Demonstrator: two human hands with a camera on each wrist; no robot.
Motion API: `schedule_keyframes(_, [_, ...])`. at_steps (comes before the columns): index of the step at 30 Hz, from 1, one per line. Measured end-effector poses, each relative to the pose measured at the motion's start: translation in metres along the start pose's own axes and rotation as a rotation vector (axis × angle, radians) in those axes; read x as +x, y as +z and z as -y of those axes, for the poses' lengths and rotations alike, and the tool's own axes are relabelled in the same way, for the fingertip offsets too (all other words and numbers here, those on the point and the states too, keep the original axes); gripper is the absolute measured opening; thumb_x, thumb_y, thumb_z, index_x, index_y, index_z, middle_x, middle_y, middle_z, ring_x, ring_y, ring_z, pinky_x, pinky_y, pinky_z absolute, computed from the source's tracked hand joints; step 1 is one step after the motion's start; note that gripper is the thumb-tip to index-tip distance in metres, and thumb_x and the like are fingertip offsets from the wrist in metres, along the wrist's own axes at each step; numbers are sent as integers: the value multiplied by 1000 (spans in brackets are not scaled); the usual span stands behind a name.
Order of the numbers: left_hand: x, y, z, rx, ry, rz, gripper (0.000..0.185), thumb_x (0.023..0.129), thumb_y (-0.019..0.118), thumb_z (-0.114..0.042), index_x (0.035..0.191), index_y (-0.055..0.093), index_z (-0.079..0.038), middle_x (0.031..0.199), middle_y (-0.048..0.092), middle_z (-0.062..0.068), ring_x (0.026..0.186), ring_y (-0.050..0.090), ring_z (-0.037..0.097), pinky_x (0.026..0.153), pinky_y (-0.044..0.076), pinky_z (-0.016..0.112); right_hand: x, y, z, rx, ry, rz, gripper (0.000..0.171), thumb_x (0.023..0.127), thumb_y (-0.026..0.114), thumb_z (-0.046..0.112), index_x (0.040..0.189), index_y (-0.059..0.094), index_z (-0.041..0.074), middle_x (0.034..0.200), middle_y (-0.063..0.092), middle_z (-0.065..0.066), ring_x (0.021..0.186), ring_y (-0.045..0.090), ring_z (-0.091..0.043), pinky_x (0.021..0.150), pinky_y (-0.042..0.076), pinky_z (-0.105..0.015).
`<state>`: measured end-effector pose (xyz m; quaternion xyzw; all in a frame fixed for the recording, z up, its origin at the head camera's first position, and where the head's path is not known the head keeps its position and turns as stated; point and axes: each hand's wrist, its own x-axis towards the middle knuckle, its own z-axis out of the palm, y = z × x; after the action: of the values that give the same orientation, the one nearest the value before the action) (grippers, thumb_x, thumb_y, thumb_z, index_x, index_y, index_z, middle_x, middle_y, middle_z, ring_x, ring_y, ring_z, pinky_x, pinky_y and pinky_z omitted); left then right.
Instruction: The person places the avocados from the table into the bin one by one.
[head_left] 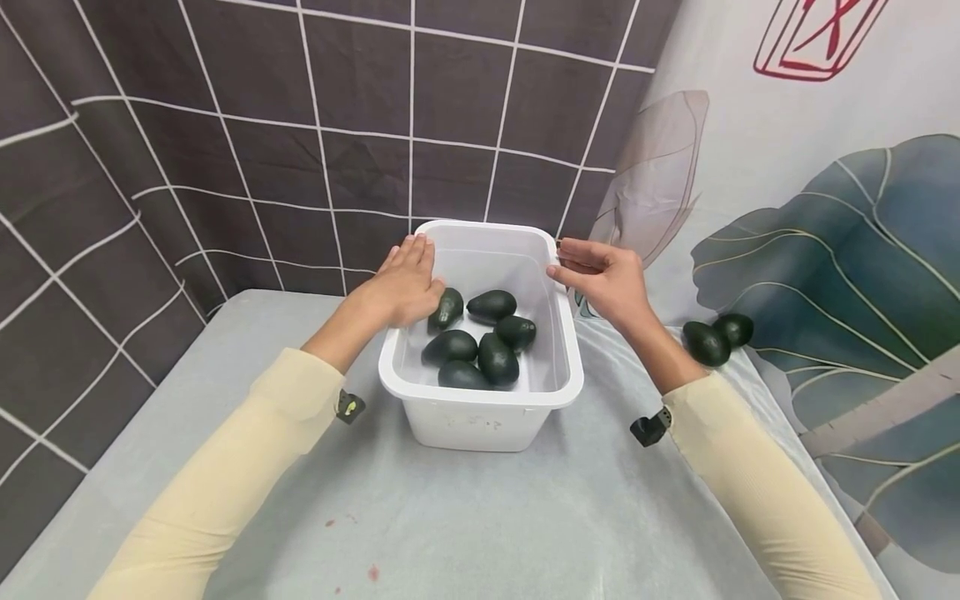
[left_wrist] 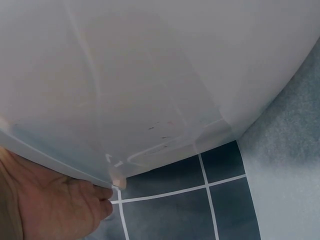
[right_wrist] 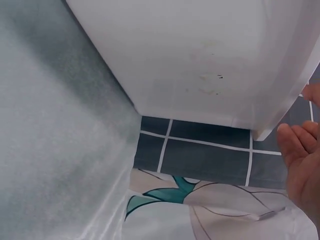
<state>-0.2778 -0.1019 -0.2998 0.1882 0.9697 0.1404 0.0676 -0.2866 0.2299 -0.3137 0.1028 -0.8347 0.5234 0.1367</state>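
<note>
A white plastic tub (head_left: 480,421) stands on the cloth-covered table, with several dark green avocados (head_left: 498,360) lying on its bottom. My left hand (head_left: 405,283) lies across the tub's left rim, palm down and fingers straight. In the left wrist view that hand (left_wrist: 60,205) is seen from below, against the rim's underside. At the right rim is my right hand (head_left: 606,279), its thumb and fingers extended toward the edge. The right wrist view has this hand (right_wrist: 305,160) beside the rim, fingers slightly bent; contact is hard to tell.
Two more avocados (head_left: 707,343) lie outside the tub, beyond my right forearm. A dark cloth with a white grid (head_left: 360,167) hangs behind the tub, and a leaf-patterned cloth (head_left: 825,250) hangs at the right. The pale tablecloth (head_left: 450,517) has small reddish stains.
</note>
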Motion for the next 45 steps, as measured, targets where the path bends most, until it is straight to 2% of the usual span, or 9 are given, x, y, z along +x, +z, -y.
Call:
schedule_keyframes(13, [0,2,-1,-8,4,-2,79,118,28,-36,177,3,10,189,-5,28,179,-9,42,147,-5,52,-12,-10,-9,2,-2,-44,55,96,93,22,144,77,3,141,80,-19,128,81,-26,99,63,-14])
schedule_keyframes(15, [0,2,-2,-8,4,-3,79,118,28,-36,177,3,11,189,-5,28,179,-9,42,147,-5,52,-14,-11,-12,4,3,-48,54,96,92,23,144,77,3,140,80,-19,126,82,-22,99,63,-14])
schedule_keyframes(20, [0,2,-2,-8,5,-2,80,118,28,-36,177,3,11,189,-5,29,179,-9,42,147,-5,52,-22,-14,-17,9,10,-63,53,96,92,22,143,78,3,139,80,-21,109,80,4,95,61,-10])
schedule_keyframes(23, [0,1,-2,-7,4,-4,80,118,29,-36,177,3,10,189,-6,28,179,-9,42,147,-5,52,-26,-16,-21,13,-6,-68,51,96,92,20,142,78,2,138,80,-23,103,76,12,93,61,-9])
schedule_keyframes(28, [1,0,-1,4,5,-8,79,118,28,-36,177,3,11,189,-5,29,179,-9,42,147,-5,52,-32,-20,-27,17,-17,-68,52,96,91,18,142,77,0,137,79,-24,107,80,5,93,61,-9])
schedule_keyframes(34, [0,0,-1,3,6,-7,79,118,28,-36,176,3,11,189,-4,29,179,-8,43,147,-3,53,-41,-26,-32,32,13,-71,53,98,90,19,144,75,-1,140,77,-25,104,76,14,93,61,-8])
schedule_keyframes(45, [-1,1,0,1,-2,-3,78,117,25,-36,177,3,11,188,-6,29,179,-9,43,147,-5,52,-58,-34,-46,-7,53,-85,53,97,90,21,145,76,2,141,78,-25,104,76,13,92,60,-7])
